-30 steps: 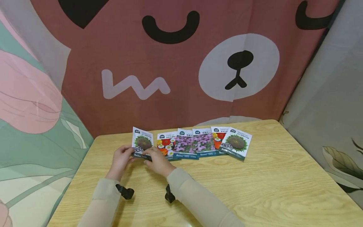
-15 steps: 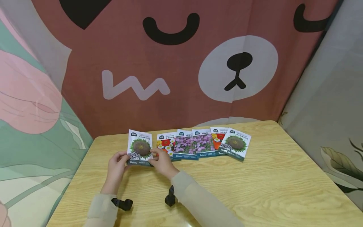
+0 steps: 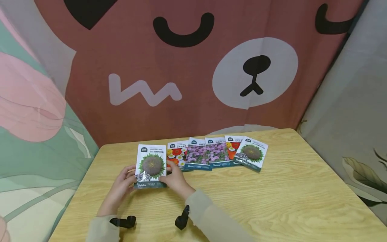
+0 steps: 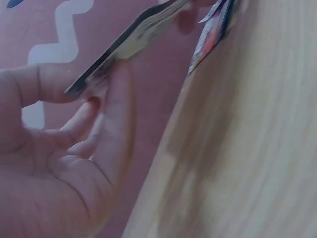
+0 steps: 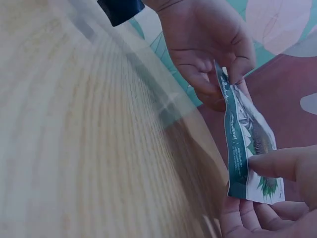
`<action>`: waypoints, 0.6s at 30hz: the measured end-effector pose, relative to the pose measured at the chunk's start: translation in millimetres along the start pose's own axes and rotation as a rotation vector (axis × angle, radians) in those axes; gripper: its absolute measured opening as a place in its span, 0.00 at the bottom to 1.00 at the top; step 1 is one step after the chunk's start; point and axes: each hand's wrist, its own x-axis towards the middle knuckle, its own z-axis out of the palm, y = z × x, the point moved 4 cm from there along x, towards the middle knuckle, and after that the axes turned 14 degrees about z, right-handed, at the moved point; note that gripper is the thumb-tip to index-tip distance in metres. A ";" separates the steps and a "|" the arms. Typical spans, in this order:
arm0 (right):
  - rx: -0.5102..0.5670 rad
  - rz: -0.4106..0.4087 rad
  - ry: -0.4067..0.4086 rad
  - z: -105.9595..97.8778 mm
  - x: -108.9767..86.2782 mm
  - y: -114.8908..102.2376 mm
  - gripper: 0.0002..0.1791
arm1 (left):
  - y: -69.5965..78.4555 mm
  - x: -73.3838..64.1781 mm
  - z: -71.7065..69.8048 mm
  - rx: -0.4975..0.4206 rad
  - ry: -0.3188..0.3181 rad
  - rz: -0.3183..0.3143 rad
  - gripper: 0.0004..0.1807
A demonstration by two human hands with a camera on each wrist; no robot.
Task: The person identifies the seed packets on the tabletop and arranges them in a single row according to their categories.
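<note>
A white seed packet (image 3: 152, 164) with a sunflower picture and a dark green bottom band is held up, tilted, above the table's left side. My left hand (image 3: 122, 183) pinches its lower left edge. At the lower right edge my right hand (image 3: 178, 181) grips it, thumb on the front and fingers behind, as the right wrist view shows on the packet (image 5: 247, 144). The left wrist view shows the bottom edge of the packet (image 4: 129, 44), bulging slightly, between thumb and fingers.
Behind lies an overlapping row of packets: a poppy packet (image 3: 177, 155), two purple-flower packets (image 3: 197, 154), another poppy packet (image 3: 232, 148) and a tilted sunflower packet (image 3: 251, 153). A bear-print cloth (image 3: 196, 117) hangs along the back edge of the wooden table (image 3: 272, 201).
Both hands have brought the sunflower packet from beside the row toward the person, and it now faces the head view more squarely. The row of packets has stayed put.
</note>
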 end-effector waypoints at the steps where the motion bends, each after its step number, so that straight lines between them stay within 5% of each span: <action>1: -0.008 -0.006 0.005 -0.7 -1.8 1.2 0.42 | 0.6 -0.8 -0.6 0.017 -0.020 -0.001 0.27; 10: -0.036 -0.018 -0.018 -0.4 -16.0 15.5 0.41 | 3.8 -10.1 -14.0 0.171 -0.089 -0.029 0.18; 18: -0.018 -0.002 -0.044 2.2 -28.3 23.4 0.36 | 2.9 -14.6 -23.5 0.189 -0.252 -0.030 0.16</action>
